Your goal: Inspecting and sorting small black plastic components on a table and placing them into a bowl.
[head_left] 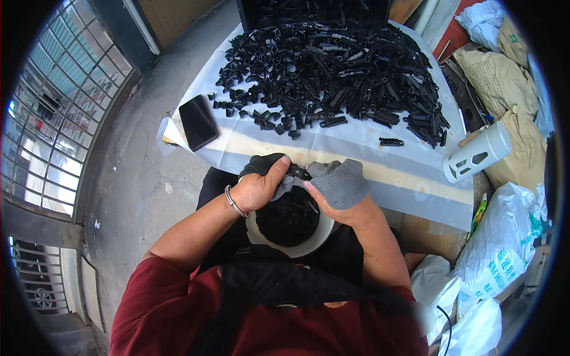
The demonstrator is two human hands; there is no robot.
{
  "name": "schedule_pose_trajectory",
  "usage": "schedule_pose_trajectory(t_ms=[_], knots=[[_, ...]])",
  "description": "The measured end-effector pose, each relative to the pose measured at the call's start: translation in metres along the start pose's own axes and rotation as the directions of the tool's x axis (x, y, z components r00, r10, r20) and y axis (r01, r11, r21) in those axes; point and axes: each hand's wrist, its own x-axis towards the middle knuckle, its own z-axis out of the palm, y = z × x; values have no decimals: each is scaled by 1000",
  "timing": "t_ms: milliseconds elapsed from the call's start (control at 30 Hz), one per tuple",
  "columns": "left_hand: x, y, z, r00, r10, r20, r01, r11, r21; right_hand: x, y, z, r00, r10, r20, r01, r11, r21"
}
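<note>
My left hand (pixel 261 179), in a grey and black glove that leaves the thumb bare, is closed on one end of a small black plastic part (pixel 299 172). The other end sits in the fingers of my right hand (pixel 339 185), closed too, in a grey dotted glove. Both hands are over a white bucket (pixel 325 232) between my legs. Inside it lie many black plastic pieces (pixel 287 219). Beyond my hands a large heap of black plastic parts (pixel 332 71) covers the table: short clip-like ones on the left, longer ones on the right.
A white cloth (pixel 404 178) covers the table. A dark phone (pixel 198 122) lies at its left edge, and a white cup-like container (pixel 478 152) at the right. A black box (pixel 314 13) stands behind the heap. Sacks (pixel 493 77) and plastic bags (pixel 499 243) crowd the right side.
</note>
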Motion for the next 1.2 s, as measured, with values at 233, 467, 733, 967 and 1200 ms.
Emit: schedule_pose_trajectory(t_ms=[233, 467, 733, 967, 1200], knots=[[0, 2, 7, 952, 301, -48, -276, 917, 287, 4, -16, 5, 983, 82, 164, -53, 984, -170], [-5, 12, -8, 952, 262, 162, -307, 773, 555, -6, -9, 24, 997, -17, 70, 11, 996, 84], [45, 0, -14, 921, 388, -26, -214, 561, 800, -5, 85, -18, 741, 638, -208, -671, 698, -249], [78, -11, 1, 916, 401, 10, -179, 386, 905, 1, 74, -3, 878, 470, -89, -472, 820, -323], [58, -24, 1, 862, 479, -169, -212, 642, 737, -5, 41, 11, 962, 131, -239, -124, 991, 46]])
